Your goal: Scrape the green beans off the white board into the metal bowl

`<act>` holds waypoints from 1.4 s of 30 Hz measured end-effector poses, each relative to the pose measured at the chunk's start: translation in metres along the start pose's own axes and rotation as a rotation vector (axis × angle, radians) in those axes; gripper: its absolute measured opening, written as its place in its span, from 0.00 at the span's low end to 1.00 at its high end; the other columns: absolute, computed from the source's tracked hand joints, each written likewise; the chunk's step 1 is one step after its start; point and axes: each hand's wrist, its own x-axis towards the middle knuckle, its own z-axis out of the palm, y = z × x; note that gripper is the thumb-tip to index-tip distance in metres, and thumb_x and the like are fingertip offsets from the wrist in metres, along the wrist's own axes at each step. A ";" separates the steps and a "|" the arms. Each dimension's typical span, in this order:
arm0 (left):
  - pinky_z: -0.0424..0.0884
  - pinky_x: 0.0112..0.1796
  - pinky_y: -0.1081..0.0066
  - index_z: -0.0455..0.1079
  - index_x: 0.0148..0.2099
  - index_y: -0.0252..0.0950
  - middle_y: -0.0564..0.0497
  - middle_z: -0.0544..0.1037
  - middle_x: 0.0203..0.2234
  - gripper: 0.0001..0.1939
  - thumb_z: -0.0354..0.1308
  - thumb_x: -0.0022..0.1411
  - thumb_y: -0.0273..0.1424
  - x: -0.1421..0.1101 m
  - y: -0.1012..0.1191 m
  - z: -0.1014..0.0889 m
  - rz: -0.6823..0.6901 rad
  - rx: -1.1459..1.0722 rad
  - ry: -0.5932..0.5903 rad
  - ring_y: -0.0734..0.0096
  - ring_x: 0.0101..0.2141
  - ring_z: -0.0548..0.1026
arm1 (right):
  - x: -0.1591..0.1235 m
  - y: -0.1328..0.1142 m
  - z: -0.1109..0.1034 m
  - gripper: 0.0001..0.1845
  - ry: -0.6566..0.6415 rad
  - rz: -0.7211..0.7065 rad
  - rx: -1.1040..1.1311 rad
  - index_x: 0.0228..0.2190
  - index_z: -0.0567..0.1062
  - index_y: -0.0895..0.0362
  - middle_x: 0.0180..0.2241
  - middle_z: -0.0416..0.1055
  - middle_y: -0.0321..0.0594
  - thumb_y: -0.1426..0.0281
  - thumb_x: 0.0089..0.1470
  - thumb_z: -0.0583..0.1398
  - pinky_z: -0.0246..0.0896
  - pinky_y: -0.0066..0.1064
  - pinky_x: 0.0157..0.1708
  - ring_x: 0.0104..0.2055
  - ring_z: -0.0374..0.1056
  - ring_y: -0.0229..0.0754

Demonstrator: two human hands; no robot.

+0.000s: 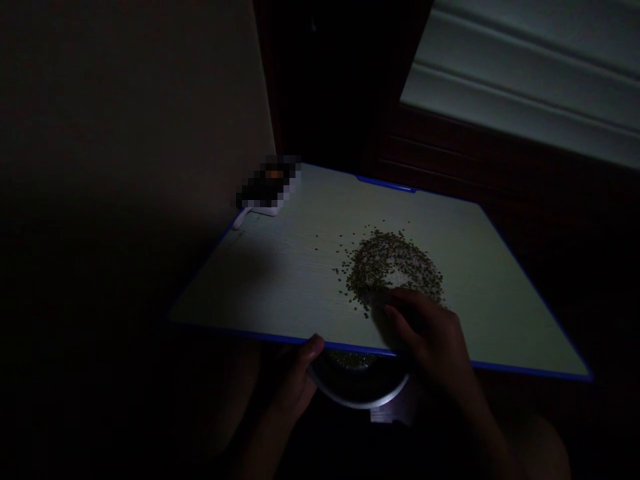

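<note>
A heap of small greenish-brown seeds (393, 267) lies spread on a pale board with a blue edge (280, 280). My right hand (430, 337) rests on the board at the near side of the heap, fingers curled and touching the seeds. My left hand (297, 380) grips the rim of a round metal bowl (360, 390) held just below the board's near edge. A few seeds show inside the bowl.
A small white object (265, 200), partly blurred out, sits at the board's far left corner. A wall stands to the left, dark wooden furniture behind, and a pale ribbed surface (525, 73) at the upper right. The scene is very dim.
</note>
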 end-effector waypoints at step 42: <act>0.60 0.62 0.52 0.78 0.44 0.36 0.48 0.84 0.35 0.28 0.76 0.39 0.39 0.004 -0.003 0.008 0.074 0.022 0.156 0.47 0.59 0.69 | 0.002 0.008 0.005 0.13 0.016 -0.097 -0.007 0.49 0.74 0.53 0.47 0.79 0.40 0.68 0.63 0.59 0.72 0.35 0.46 0.47 0.76 0.43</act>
